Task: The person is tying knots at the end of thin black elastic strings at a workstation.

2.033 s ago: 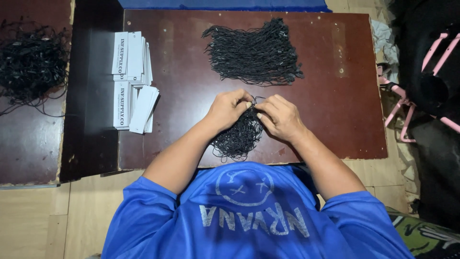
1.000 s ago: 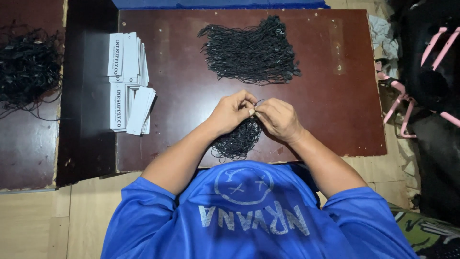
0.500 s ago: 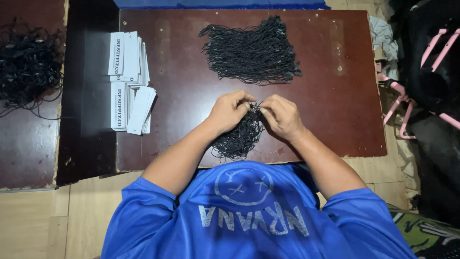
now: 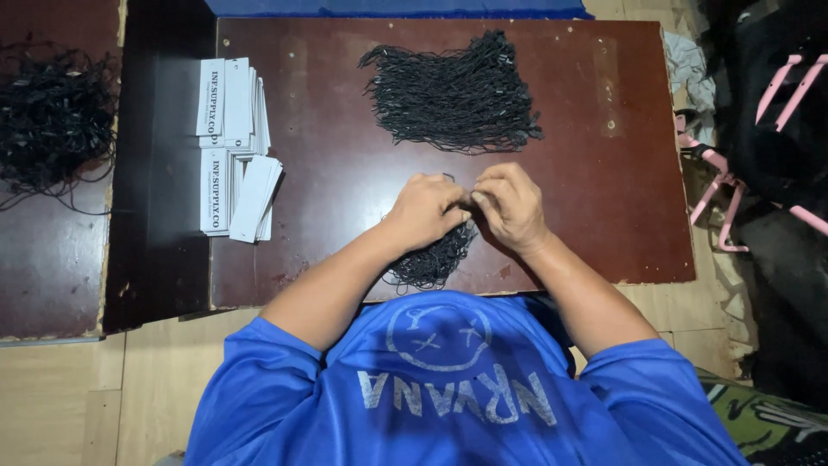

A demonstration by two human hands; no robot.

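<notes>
Left hand (image 4: 424,210) and right hand (image 4: 511,205) meet fingertip to fingertip, both pinched shut on black cords (image 4: 431,255) — the bunch lies on the board (image 4: 328,173) just below the hands. Beyond the hands — cord pile (image 4: 457,95); left of them, white tags (image 4: 233,147).

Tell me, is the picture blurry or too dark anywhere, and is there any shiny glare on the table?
In the head view, the hands and the black string pile look sharp; the brown table shows only a soft sheen, no harsh glare; the right edge by the pink hangers falls into deep shadow, where details are lost; the table edges bow slightly, a wide-lens effect.
</notes>
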